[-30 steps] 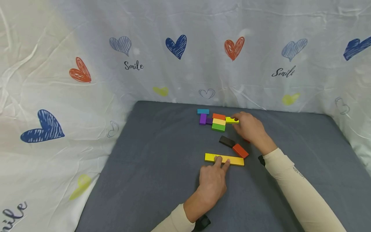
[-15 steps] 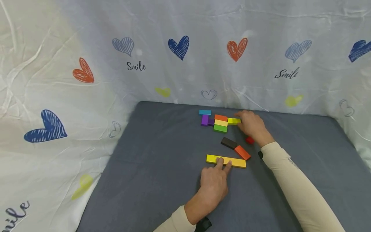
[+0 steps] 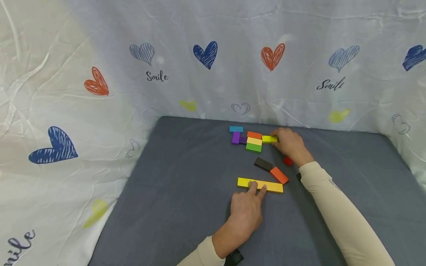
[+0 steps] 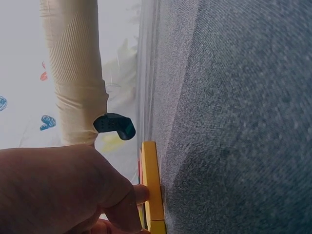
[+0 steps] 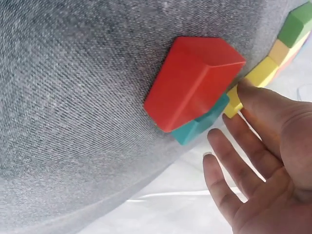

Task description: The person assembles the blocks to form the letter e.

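Near the front, my left hand presses two extended fingertips on a yellow block and a yellow-orange block lying end to end. Farther back, my right hand has thumb and index finger at the right end of a bright yellow block; in the right wrist view they stand on either side of it, the other fingers spread loosely. That block's left end meets a stack-like cluster of orange, cream and green blocks.
Purple blocks and a blue block adjoin the cluster's left. A black block and an orange-red block lie between the hands. A red block and a teal block sit by the right hand.
My right index finger has drawn back from over the bright yellow block to its right end, showing more of the block. The left hand stays on its two blocks. The head view shifts slightly.
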`<state>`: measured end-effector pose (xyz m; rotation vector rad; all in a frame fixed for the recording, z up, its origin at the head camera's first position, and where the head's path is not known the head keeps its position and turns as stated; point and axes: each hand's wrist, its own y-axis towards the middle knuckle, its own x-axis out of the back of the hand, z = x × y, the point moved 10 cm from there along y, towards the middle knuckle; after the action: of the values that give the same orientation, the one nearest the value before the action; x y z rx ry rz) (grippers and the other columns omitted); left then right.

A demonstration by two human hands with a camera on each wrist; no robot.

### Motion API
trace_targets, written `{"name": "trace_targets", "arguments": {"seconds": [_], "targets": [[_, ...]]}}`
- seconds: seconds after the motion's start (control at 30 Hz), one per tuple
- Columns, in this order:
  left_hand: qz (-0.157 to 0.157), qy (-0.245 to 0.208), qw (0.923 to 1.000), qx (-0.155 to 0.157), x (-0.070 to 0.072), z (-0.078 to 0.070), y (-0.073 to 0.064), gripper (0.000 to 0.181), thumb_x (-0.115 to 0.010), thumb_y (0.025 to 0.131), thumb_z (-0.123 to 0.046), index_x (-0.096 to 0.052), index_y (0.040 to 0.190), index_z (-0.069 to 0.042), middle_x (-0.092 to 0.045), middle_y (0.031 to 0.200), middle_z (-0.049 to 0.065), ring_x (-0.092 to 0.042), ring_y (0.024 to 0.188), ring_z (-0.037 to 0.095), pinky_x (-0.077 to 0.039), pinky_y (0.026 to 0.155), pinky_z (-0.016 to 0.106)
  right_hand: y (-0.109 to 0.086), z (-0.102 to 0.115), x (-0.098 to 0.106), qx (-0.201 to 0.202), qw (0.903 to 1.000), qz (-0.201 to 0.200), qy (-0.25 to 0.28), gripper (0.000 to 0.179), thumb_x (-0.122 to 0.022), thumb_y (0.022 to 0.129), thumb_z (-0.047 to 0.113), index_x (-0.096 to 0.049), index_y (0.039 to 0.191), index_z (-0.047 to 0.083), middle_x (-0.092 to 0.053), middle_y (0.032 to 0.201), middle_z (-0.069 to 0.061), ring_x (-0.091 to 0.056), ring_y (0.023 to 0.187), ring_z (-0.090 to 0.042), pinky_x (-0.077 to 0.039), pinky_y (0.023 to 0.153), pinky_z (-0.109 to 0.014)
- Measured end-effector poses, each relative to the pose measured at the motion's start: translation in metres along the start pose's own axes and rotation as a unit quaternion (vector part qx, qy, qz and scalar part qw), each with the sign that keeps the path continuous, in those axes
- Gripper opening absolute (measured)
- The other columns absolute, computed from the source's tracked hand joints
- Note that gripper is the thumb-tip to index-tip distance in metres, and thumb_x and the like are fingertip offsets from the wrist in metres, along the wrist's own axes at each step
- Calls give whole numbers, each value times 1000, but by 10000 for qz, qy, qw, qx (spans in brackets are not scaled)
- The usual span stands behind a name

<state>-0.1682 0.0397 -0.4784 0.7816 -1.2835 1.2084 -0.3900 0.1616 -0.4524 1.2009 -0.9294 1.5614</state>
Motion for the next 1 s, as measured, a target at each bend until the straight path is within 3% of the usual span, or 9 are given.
{"name": "trace_targets", "arguments": {"seconds": [0.37, 0.67, 1.0], "targets": [[-70, -35, 10000, -58, 1, -1, -2, 73, -70, 97, -48, -38, 162, -48, -45, 158, -8, -44, 53, 14, -40, 55, 30, 1, -13, 0, -219, 9998, 32, -11, 39, -78, 98, 17, -72, 134, 3, -65, 138, -23, -64, 116, -42, -53, 93, -60], [-153, 8, 9999, -74, 3, -1, -1, 73, -71, 96, -48, -39, 162, -47, -45, 158, -7, -42, 51, 14, -38, 55, 30, -3, -19, 7, -66, 9998, -163, 35, 31, -78, 96, 11, -75, 125, 0, -71, 123, -23, -67, 99, -38, -55, 87, -58], [35, -49, 10000, -18, 0, 1, -1, 76, -72, 96, -49, -36, 163, -48, -44, 159, -7, -44, 52, 14, -40, 57, 30, -18, -16, 15, -42, 9991, -429, 26, 38, -77, 97, 12, -71, 131, -3, -64, 133, -28, -63, 115, -45, -53, 93, -61]]}}
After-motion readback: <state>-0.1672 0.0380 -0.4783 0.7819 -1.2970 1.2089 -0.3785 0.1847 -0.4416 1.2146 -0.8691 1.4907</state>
